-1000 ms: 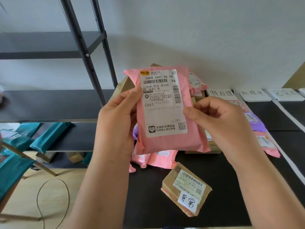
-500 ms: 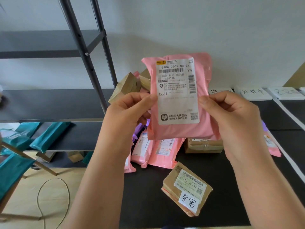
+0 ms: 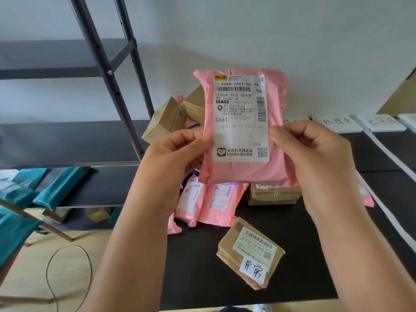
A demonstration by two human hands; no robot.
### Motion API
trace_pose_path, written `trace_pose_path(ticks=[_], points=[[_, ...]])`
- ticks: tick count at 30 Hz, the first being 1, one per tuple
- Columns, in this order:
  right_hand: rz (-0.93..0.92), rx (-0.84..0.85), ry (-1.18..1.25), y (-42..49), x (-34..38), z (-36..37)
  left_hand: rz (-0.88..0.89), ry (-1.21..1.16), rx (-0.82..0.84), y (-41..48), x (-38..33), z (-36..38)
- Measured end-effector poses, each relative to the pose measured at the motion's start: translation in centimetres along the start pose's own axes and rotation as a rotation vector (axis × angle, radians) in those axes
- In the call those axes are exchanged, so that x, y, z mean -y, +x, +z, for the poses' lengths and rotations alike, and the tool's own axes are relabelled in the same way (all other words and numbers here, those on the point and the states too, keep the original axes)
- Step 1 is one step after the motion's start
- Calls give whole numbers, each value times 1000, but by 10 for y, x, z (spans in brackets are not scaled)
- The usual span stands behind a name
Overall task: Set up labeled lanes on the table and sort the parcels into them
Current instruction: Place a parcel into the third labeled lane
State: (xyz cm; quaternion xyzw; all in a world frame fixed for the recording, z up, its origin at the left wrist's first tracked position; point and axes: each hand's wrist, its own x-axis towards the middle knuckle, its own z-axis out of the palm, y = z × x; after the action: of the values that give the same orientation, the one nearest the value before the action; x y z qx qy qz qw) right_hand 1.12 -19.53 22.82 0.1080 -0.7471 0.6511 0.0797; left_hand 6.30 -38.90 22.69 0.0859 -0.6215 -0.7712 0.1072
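The pink parcel point(image 3: 245, 172) is held upright in the air above the table, over the pile at its left part, with its printed label point(image 3: 240, 118) facing the camera. The left hand point(image 3: 173, 163) pinches its left edge and the right hand point(image 3: 315, 158) its right edge, each with the thumb on the front and the fingers curled behind. The step looks to be reading the label to choose a lane. It goes best if the thumbs stay off the print, as the right thumb sits at the label's edge below the side barcode, and if the bag is held flat so the code reads cleanly. The bag looks soft and floppy, so a hold on both sides suits it, and it should be laid down inside one lane rather than across a divider. There are no bins here; the lanes serve as them. White cards point(image 3: 337, 122) with handwritten words stand at the back of the black table point(image 3: 202, 278), and a white strip point(image 3: 387, 152) runs forward from between them as a divider. Left of that strip lie pink bags point(image 3: 213, 199), a taped brown box point(image 3: 272, 194) and a tilted brown box point(image 3: 166, 120). Nearer, apart from the pile, is a stickered brown box point(image 3: 249, 251) with handwriting on it. Further left, a metal rack point(image 3: 105, 70) holds teal bags point(image 3: 60, 188) on its lower shelf.
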Motion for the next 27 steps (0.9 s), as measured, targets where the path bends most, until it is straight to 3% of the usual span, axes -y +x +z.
trace_pose_path(ticks=[13, 27], points=[[133, -137, -247, -36, -42, -78, -155, 30, 118, 4, 60, 83], [288, -383, -318, -93, -108, -342, -316, 222, 295, -59, 153, 342]])
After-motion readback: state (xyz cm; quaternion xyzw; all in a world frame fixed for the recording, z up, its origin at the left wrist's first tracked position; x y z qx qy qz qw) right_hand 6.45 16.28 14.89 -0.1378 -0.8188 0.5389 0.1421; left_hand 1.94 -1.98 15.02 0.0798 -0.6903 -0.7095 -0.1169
